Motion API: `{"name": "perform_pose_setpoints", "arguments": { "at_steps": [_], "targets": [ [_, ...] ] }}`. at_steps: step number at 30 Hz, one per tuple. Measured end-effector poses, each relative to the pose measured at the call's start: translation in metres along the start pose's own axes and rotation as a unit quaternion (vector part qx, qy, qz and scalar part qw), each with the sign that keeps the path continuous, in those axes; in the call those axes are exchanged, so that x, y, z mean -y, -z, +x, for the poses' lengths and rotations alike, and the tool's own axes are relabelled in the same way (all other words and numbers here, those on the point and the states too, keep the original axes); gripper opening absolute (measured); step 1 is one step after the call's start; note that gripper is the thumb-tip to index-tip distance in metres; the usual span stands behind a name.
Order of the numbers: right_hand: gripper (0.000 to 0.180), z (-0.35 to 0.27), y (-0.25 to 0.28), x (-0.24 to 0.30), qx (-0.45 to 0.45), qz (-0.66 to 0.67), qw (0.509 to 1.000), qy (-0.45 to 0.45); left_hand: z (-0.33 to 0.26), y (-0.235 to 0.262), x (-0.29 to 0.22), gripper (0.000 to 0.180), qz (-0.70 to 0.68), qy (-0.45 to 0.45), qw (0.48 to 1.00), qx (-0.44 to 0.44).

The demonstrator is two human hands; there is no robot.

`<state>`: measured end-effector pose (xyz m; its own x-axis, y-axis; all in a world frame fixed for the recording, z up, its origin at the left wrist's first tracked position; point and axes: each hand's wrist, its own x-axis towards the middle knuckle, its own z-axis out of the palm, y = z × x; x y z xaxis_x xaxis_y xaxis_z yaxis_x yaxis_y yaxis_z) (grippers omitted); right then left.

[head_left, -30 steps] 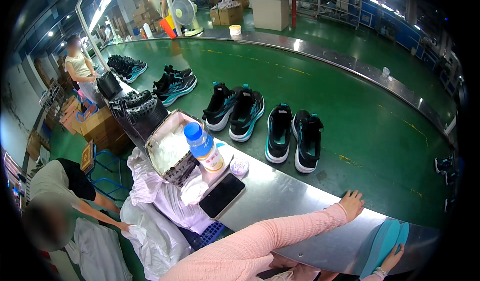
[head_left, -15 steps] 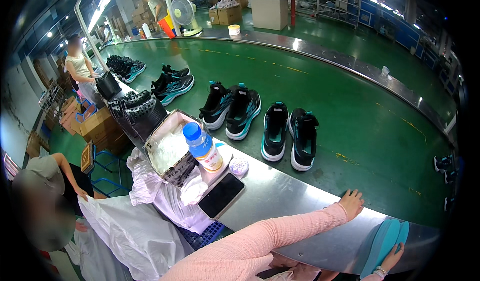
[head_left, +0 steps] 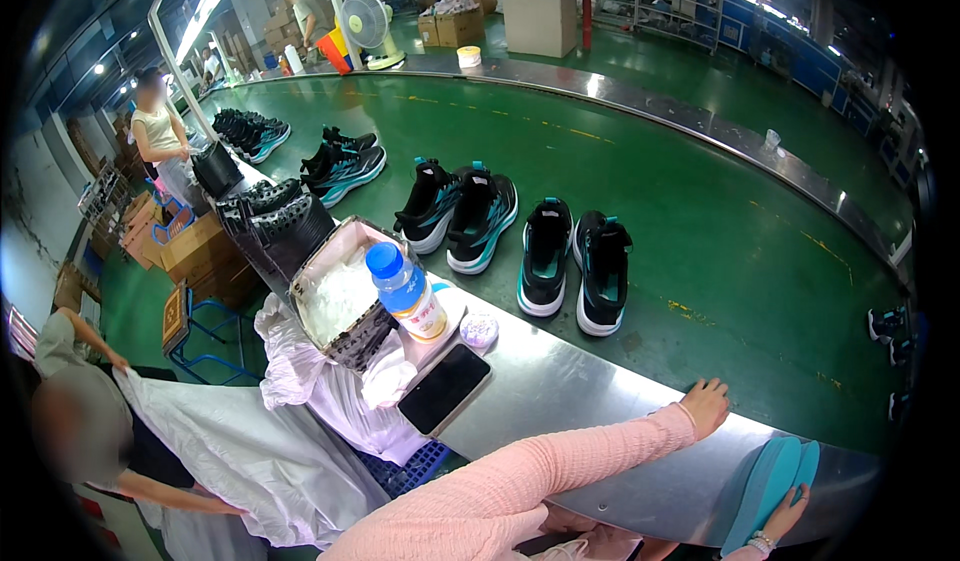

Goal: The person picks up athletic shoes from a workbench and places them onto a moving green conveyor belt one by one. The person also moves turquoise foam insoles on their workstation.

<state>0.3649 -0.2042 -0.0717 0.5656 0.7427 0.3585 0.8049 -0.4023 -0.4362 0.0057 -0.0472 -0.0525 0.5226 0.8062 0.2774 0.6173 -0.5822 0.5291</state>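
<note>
My left hand (head_left: pixel 708 407) rests on the belt-side edge of the metal ledge, its fingers apart and nothing in them. The pink sleeve of that arm crosses the ledge. At the lower right, my right hand (head_left: pixel 786 517) has its fingers on a pair of teal insoles (head_left: pixel 757 491), which lie partly overlapped over the metal; its palm is largely hidden. Beyond the ledge, a pair of black sneakers (head_left: pixel 600 273) with white and teal soles stands on the green belt. Another such pair (head_left: pixel 480 219) is to its left.
A black phone (head_left: pixel 446 389), a blue-capped bottle (head_left: pixel 408 296) and a box of white material (head_left: pixel 345 281) occupy the ledge's left part. More shoes (head_left: pixel 345 166) stand farther along the belt (head_left: pixel 680 211). At lower left a co-worker handles a large white sheet or bag (head_left: pixel 270 451).
The sneakers on the belt have shifted slightly left and away. The co-worker has leaned and moved both arms with the white sheet or bag. My hands have hardly moved.
</note>
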Motion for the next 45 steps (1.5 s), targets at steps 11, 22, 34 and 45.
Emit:
{"name": "perform_pose_setpoints", "arguments": {
  "at_steps": [11, 22, 34, 45],
  "targets": [
    [0.032, -0.002, 0.004, 0.015, 0.006, 0.002, 1.0, -0.015, 0.004, -0.015, 0.005, 0.022, -0.064, 0.003, 0.997, -0.037],
    [0.034, -0.001, 0.001, 0.006, 0.032, -0.009, 0.999, -0.02, 0.004, -0.015, 0.005, 0.02, -0.087, 0.027, 0.995, -0.044],
    [0.035, 0.008, -0.012, -0.03, -0.009, 0.026, 1.0, 0.013, 0.004, -0.013, 0.0, 0.018, -0.1, 0.031, 0.994, -0.04],
    [0.031, -0.029, 0.028, 0.061, -0.025, 0.057, 0.997, -0.051, 0.009, -0.006, -0.001, 0.022, -0.079, -0.007, 0.992, 0.095]
  ]
}}
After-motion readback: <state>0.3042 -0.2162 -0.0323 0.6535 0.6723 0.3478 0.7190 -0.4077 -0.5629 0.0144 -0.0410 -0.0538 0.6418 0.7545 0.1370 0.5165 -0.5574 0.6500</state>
